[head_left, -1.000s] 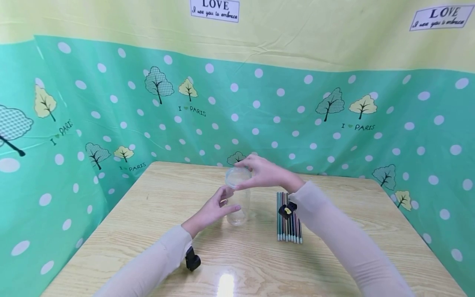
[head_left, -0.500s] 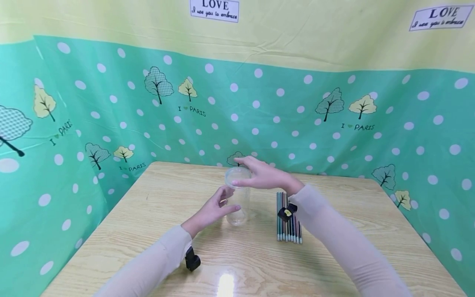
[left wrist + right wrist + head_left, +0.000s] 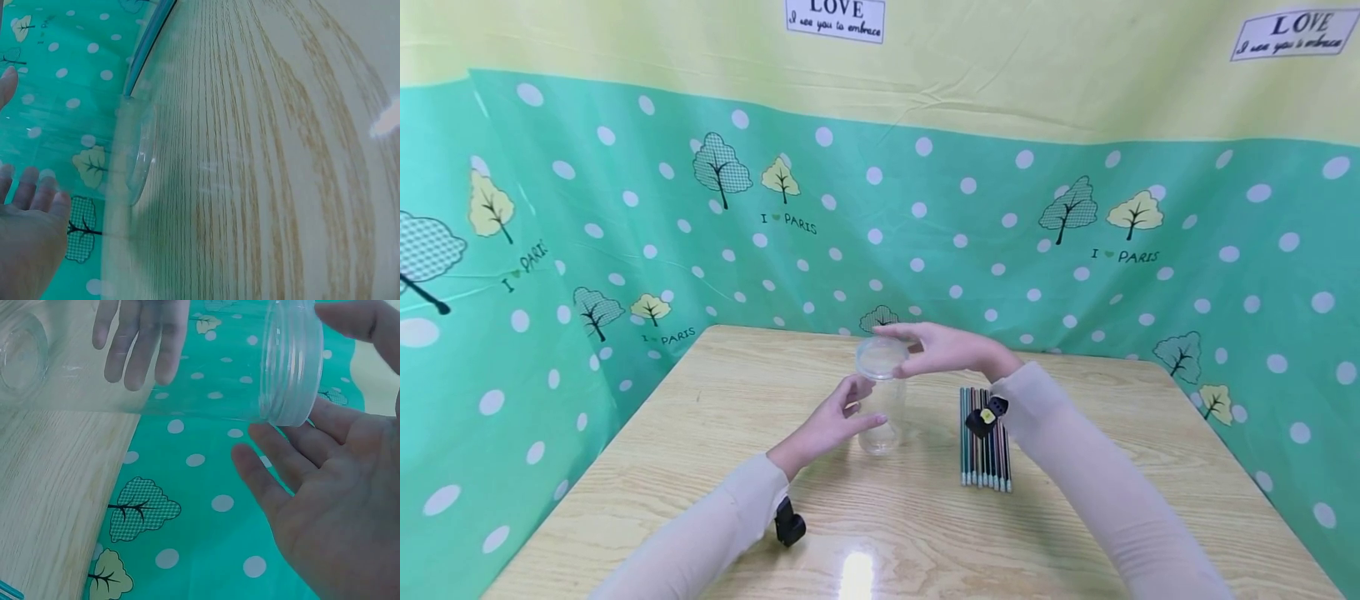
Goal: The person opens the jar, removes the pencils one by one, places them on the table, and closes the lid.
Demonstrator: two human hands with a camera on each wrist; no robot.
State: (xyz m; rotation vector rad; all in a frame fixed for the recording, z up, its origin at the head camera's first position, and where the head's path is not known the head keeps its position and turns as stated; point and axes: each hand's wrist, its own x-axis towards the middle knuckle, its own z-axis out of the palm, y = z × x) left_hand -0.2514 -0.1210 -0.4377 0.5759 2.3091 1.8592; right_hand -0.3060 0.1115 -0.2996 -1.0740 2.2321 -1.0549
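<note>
A clear plastic jar (image 3: 891,421) stands upright on the table in the head view, with a clear screw lid (image 3: 880,358) on top. My left hand (image 3: 833,421) holds the jar's body from the left, its fingers behind and its thumb in front. Through the clear wall its fingers (image 3: 128,347) show in the right wrist view. My right hand (image 3: 951,348) is at the lid from the right. In the right wrist view the thumb touches the lid's edge (image 3: 294,362) on one side, with fingers at the other. No contents show inside the jar.
Several dark and coloured pencils (image 3: 985,454) with white ends lie side by side to the right of the jar, partly under the right wrist's camera (image 3: 987,417). Behind the wooden table (image 3: 760,367) hangs a green and yellow patterned curtain (image 3: 917,208).
My right hand has shifted around the lid, its thumb sliding from the lid's front left edge across toward the right. The left hand and jar have stayed in place.
</note>
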